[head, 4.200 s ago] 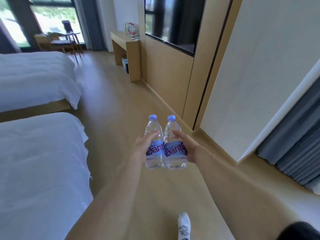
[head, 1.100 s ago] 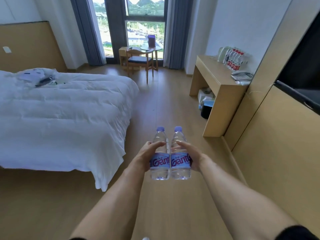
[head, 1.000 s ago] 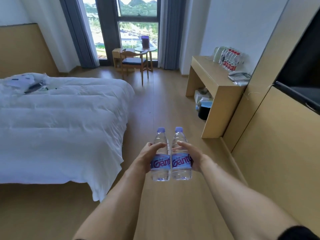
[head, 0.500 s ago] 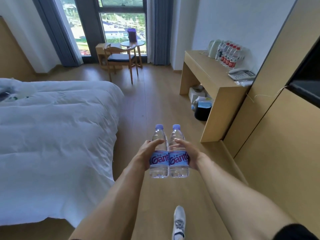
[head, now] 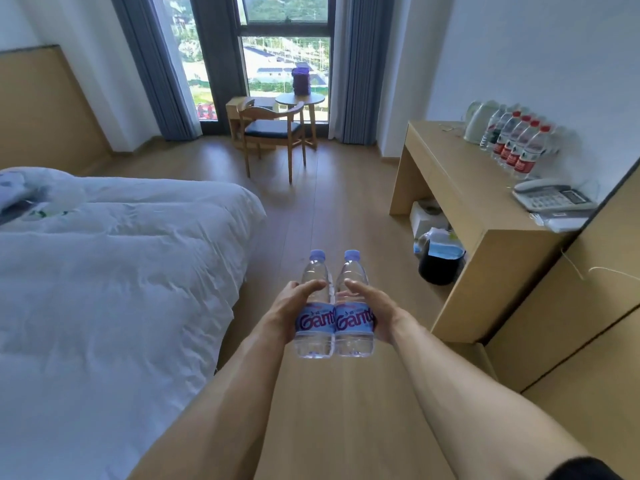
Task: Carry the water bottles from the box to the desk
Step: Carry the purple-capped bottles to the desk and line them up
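Note:
Two clear water bottles with pale blue caps and blue labels stand upright side by side in front of me. My left hand (head: 289,308) grips the left bottle (head: 314,318) and my right hand (head: 375,311) grips the right bottle (head: 354,318); the bottles touch each other. Both are held above the wooden floor, between the bed and the desk. The wooden desk (head: 460,188) stands ahead on the right against the wall. A row of several red-labelled water bottles (head: 516,147) lines its back edge. The box is not in view.
A white bed (head: 104,271) fills the left. On the desk are a kettle (head: 479,121) and a phone (head: 550,199); under it a black bin (head: 440,265). A wooden chair (head: 273,136) and small round table (head: 300,98) stand by the window.
I have walked further into the room toward the window; the desk and bed are closer and larger. Both hands keep the same hold on the two bottles.

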`<state>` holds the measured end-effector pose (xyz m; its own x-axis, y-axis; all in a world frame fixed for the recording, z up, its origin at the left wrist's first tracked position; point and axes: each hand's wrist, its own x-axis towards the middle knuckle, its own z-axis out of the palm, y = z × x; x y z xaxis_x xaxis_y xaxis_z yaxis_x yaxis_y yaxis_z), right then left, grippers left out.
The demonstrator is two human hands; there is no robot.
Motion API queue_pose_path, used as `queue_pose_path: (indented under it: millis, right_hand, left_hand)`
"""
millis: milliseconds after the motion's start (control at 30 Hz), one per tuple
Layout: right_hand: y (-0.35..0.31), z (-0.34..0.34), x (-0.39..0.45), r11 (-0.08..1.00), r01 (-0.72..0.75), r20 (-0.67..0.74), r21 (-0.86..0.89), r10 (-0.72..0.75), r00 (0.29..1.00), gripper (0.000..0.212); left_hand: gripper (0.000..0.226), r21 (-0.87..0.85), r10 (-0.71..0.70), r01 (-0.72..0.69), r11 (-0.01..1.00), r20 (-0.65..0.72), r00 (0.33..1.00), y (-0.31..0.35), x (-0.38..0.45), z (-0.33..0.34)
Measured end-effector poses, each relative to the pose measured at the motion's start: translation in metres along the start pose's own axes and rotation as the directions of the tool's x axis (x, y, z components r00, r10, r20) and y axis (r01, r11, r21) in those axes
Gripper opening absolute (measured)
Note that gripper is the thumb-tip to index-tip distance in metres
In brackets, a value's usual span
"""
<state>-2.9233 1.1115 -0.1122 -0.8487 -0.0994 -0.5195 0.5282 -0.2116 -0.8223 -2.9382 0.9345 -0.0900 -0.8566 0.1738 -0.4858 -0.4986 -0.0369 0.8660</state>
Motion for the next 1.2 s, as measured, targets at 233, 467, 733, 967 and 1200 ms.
queue_pose_path:
  millis: [233, 467, 733, 967, 1200]
  right_hand:
    - [-0.054, -0.030, 0.070, 0.999, -0.023, 0.001, 0.030, 0.023, 1.000, 0.065]
    - [-0.110, -0.057, 0.163, 0.998, -0.019, -0.058, 0.060, 0.023, 0.998, 0.061]
    - [-0.193, -0.070, 0.280, 0.993, -0.044, -0.133, 0.111, 0.059, 0.989, 0.061]
    - [-0.244, -0.079, 0.354, 0.986, -0.007, -0.193, 0.164, 0.039, 0.980, 0.053]
    - [-0.289, -0.103, 0.424, 0.987, 0.011, -0.212, 0.162, 0.024, 0.977, 0.059]
  left_hand:
    - [0.060, -0.025, -0.008, 0.008, 1.000, 0.025, 1.000, 0.041, 0.086, 0.022]
    - [0.060, -0.004, -0.038, 0.039, 0.999, 0.128, 0.991, 0.090, 0.209, 0.032]
    - [0.054, 0.037, -0.083, 0.076, 0.996, 0.221, 0.972, 0.174, 0.356, 0.031]
    - [0.053, 0.095, -0.135, 0.112, 0.989, 0.288, 0.948, 0.221, 0.451, 0.035]
    - [0.057, 0.115, -0.150, 0.121, 0.986, 0.286, 0.946, 0.251, 0.535, 0.047]
